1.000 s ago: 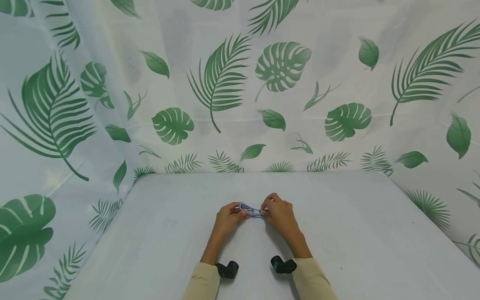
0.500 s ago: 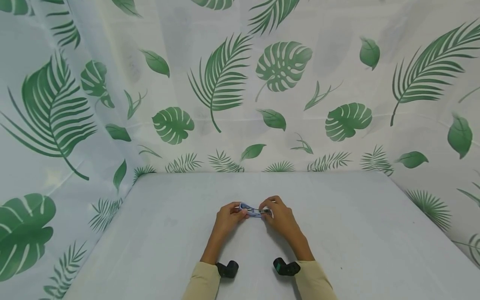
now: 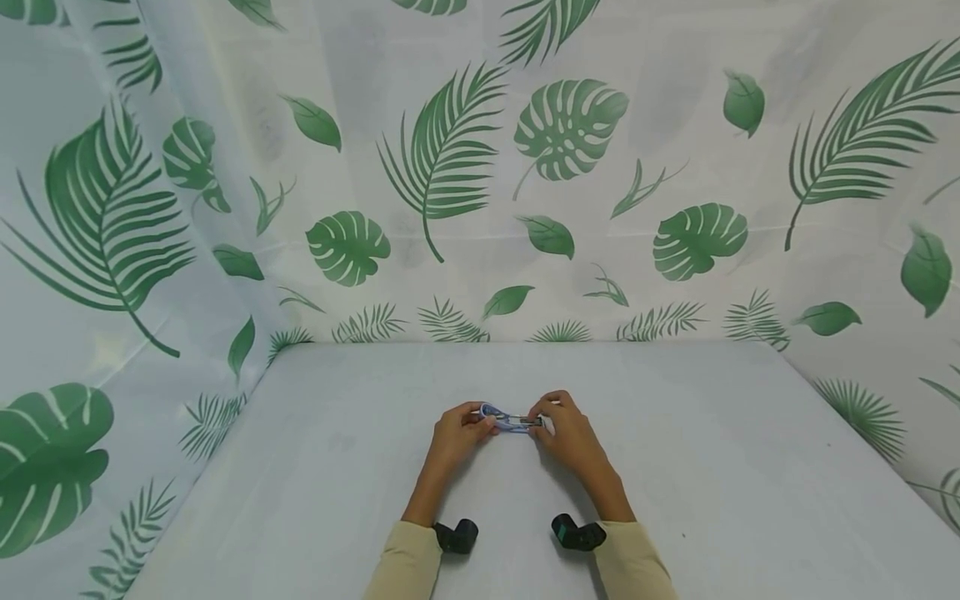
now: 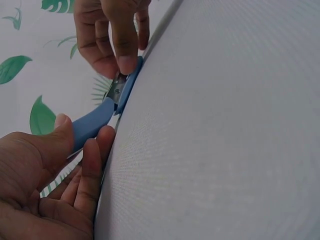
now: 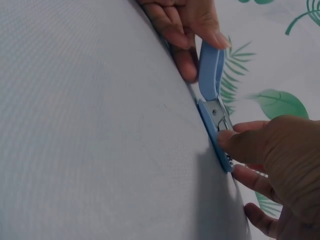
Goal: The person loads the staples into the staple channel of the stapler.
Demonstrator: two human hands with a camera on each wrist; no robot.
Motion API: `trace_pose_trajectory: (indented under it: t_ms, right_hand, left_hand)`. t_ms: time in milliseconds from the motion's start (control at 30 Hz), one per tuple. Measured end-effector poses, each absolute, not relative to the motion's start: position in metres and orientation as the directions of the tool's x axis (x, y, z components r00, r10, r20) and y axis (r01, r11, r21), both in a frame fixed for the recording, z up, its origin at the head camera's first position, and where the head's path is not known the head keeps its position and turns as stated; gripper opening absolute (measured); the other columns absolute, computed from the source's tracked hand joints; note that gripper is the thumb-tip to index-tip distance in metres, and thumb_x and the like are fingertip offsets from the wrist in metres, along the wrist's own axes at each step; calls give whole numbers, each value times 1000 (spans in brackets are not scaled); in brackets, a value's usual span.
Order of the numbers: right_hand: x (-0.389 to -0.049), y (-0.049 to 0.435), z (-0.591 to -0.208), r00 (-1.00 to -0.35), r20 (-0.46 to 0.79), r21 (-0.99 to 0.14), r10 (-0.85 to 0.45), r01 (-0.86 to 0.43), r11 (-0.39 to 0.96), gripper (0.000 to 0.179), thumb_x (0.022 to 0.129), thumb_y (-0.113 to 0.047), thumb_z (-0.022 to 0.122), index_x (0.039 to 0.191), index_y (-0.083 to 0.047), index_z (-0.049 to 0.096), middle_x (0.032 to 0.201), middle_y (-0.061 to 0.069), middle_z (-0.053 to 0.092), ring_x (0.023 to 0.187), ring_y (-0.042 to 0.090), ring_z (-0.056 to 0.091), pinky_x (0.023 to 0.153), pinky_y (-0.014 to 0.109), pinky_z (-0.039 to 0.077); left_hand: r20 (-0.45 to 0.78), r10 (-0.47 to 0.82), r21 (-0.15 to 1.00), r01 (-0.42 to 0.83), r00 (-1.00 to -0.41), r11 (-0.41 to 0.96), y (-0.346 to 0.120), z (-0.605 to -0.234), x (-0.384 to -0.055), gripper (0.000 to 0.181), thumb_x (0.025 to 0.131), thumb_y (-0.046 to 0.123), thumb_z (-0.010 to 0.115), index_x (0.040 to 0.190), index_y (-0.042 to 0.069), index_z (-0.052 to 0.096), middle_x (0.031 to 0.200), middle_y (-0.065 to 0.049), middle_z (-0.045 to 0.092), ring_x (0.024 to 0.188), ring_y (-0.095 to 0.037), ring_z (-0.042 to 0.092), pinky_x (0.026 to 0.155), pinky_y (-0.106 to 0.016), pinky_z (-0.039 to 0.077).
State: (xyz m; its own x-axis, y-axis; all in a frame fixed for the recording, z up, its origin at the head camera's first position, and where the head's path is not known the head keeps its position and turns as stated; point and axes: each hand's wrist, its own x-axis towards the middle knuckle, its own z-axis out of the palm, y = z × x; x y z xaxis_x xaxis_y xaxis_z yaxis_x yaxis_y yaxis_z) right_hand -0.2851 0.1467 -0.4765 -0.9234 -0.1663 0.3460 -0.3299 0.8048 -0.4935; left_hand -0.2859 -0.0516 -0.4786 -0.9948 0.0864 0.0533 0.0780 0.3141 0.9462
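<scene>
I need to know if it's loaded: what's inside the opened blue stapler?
Silver metal parts show inside the blue stapler. The right hand covers some of the mechanism, so whether staples lie there can't be seen.

Just past five o'clock in the head view, the stapler (image 5: 207, 75) in my fingers (image 5: 247, 142) has a smooth shell that looks like plastic, satin rather than glossy. Its channel (image 5: 213, 108) is bare metal, silvery and catching light. Toward six, the counter (image 3: 330, 467) is matt, with a fine, fabric-like grain in my wrist views. From nine through twelve to three hangs a printed sheet (image 3: 622, 242), thin, lightly creased and faintly sheeny; cloth or plastic, I cannot tell. My sleeves (image 3: 403, 560), toward five and six-thirty, look like soft matt cloth; the cameras (image 3: 463, 535) beside them look like dull, hard plastic.
</scene>
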Motion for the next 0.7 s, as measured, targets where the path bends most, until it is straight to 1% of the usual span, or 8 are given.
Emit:
trace_pose_trajectory:
  t_ms: [133, 267, 433, 567, 700]
  right_hand:
    - [-286, 150, -477, -924, 345, -531, -165, -337, 778, 14, 81, -4, 77, 90, -12, 69, 112, 11, 58, 103, 28, 64, 88, 46, 52]
    - [-287, 152, -478, -929, 334, -567, -158, -332, 754, 17, 81, -3, 76, 95, -10, 68, 110, 11, 60, 104, 30, 65, 91, 46, 51]
    - [-289, 153, -480, -934, 328, -607, -140, -322, 727, 26, 81, -4, 77, 105, -7, 66, 110, 12, 63, 104, 28, 66, 93, 47, 50]
    - [-289, 154, -483, -931, 342, -633, -130, -331, 700, 25, 81, -4, 77, 104, -4, 67, 106, 11, 65, 101, 27, 65, 93, 46, 50]
    - [-289, 156, -486, -926, 354, -641, -128, -340, 688, 25, 81, -5, 78, 104, -2, 68, 105, 12, 67, 103, 29, 64, 96, 47, 48]
  left_hand:
    - [50, 83, 944, 74, -995, 320, -51, -478, -286, 29, 92, 19, 68, 117, 3, 67, 94, -11, 74, 81, -13, 70, 76, -27, 54]
    - [43, 86, 949, 68, -995, 307, -50, -479, -286, 34, 92, 18, 69, 122, 3, 65, 97, -12, 73, 82, -15, 72, 74, -26, 55]
    - [22, 75, 951, 44, -997, 305, -50, -480, -288, 39, 91, 18, 70, 128, 6, 62, 101, -12, 72, 82, -15, 72, 72, -25, 55]
    - [33, 77, 947, 56, -996, 317, -51, -480, -287, 40, 91, 19, 70, 128, 6, 62, 101, -13, 73, 83, -16, 72, 73, -27, 55]
    - [34, 83, 946, 58, -996, 318, -51, -478, -285, 40, 91, 18, 70, 128, 6, 62, 101, -13, 73, 84, -17, 72, 75, -28, 55]
